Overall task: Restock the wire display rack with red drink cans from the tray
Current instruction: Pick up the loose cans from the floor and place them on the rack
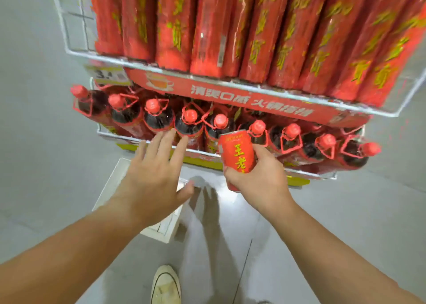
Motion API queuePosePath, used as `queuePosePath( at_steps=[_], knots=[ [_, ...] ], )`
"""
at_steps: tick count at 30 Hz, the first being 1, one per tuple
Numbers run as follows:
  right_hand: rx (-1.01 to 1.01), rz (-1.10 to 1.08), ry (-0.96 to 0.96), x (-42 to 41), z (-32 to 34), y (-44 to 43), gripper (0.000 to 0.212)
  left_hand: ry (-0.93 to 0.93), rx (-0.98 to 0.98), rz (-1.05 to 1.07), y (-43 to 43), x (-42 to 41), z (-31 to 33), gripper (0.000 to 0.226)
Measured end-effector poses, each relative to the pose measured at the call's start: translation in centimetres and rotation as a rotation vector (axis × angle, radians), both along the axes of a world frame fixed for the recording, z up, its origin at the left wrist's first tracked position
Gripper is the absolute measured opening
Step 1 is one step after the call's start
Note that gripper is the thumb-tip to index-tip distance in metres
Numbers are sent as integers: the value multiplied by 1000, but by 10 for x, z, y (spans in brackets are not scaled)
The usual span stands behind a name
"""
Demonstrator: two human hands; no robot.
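My right hand [260, 177] grips a red drink can [237, 151] with yellow characters, held upright in front of the lower shelf of the wire display rack [143, 67]. My left hand [154, 172] is empty, with its fingers spread and the fingertips close to the lower shelf's front wire. A white tray [161, 228] lies on the floor under my left hand, mostly hidden by hand and forearm. The upper shelf holds a row of tall red packs [214, 27].
Dark bottles with red caps [190, 121] fill the lower shelf in a row. A red banner [242, 96] and a price tag [110, 74] hang on the upper shelf's front edge. Grey floor surrounds the rack. A light-coloured shoe [166, 285] is at the bottom centre.
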State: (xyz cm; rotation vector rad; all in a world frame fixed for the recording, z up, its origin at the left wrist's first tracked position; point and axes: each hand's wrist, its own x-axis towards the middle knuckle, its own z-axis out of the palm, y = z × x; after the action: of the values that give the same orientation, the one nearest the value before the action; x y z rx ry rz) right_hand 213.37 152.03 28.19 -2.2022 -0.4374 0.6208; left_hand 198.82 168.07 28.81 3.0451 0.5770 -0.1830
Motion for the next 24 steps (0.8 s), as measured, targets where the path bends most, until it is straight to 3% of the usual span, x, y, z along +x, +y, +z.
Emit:
queuePosePath(
  at_steps=[3,11,16,20,22,24],
  knots=[
    [73,-37,-6,-1,84,-1,36,-50,17,28,2,3,72,85],
    [187,-22,-150,8,323,-13,38,-136,97,41,13,-1,279,83],
    [266,-58,-219,14,454,-15,52,-374,138,54,26,-3,379,80],
    [340,-68,-296,17,552,-6,37,-513,304,10,46,14,444,38],
    [362,-80,-354,17,594,1,37,-496,342,-5,55,18,477,44],
    [391,-105,-396,17,629,7,36,-492,295,-11,65,22,517,69]
  ],
)
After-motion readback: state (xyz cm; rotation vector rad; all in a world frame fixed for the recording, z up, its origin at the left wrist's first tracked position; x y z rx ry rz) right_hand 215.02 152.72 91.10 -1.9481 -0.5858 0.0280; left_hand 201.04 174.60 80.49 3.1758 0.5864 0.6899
